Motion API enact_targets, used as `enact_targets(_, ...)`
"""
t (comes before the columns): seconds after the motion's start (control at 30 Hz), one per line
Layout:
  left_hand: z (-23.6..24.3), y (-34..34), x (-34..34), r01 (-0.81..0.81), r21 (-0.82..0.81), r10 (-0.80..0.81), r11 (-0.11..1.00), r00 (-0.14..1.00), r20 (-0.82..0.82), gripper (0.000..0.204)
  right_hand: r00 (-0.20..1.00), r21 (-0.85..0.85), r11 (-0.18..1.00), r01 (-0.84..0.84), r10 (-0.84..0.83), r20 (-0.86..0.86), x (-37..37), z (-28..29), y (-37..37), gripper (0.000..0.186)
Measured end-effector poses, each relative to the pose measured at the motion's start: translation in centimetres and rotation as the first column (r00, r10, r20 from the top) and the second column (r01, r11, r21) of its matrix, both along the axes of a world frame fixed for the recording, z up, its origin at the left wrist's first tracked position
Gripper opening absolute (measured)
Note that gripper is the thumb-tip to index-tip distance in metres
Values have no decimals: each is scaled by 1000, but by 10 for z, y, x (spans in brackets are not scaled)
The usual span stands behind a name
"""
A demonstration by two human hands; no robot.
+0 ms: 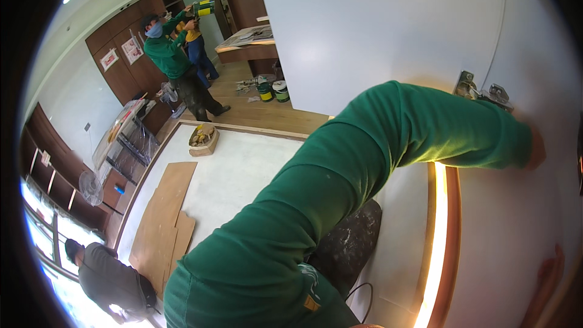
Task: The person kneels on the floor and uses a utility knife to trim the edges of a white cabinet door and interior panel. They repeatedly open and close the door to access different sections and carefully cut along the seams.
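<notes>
My left arm, in a green sleeve, reaches across from the lower left to the white panel at the right. At its cuff only the edge of my left hand (535, 149) shows; the fingers are hidden. Just above that forearm, a metal cabinet hinge (480, 92) sits between the large white door (376, 30) and the white panel (492, 225). Low at the right edge, my right hand (549, 273) is in shadow against the panel, fingers stretched out, with nothing visible in it. A lit strip light (438, 237) in a brown edge runs below my left forearm.
Below lies a big white wood-edged surface (237, 161) with brown cardboard sheets (161, 225) and an open box (204, 140). A person in green (170, 61) holds up a can; another stands behind. A person in grey (112, 279) bends at lower left. Cans (265, 91) stand on the floor.
</notes>
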State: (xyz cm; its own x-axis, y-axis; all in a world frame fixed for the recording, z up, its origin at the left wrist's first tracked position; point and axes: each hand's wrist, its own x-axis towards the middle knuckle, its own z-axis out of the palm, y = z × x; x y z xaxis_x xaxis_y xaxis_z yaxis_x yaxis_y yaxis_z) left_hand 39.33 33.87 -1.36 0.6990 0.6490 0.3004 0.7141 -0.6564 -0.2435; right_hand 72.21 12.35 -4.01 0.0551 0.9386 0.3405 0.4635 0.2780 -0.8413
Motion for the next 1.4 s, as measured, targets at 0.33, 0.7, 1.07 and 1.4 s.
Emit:
enact_targets(0.33,18,-18,-3,11,-34,-15,999,991,-132,38,987,-7,996,87,-87,-137,31,-19,19,47)
enact_targets(0.7,49,-76,-16,-135,-162,125,977,990,-71,34,997,-65,996,66,-68,-23,-5,13,-6,50)
enact_targets(1.07,52,-72,-12,-176,-179,161,968,983,-92,36,999,-58,997,45,-47,-18,-1,19,-3,53)
enact_targets(1.4,39,-67,-17,-119,-150,106,981,990,-89,34,999,-56,998,17,-19,-26,-2,6,0,49)
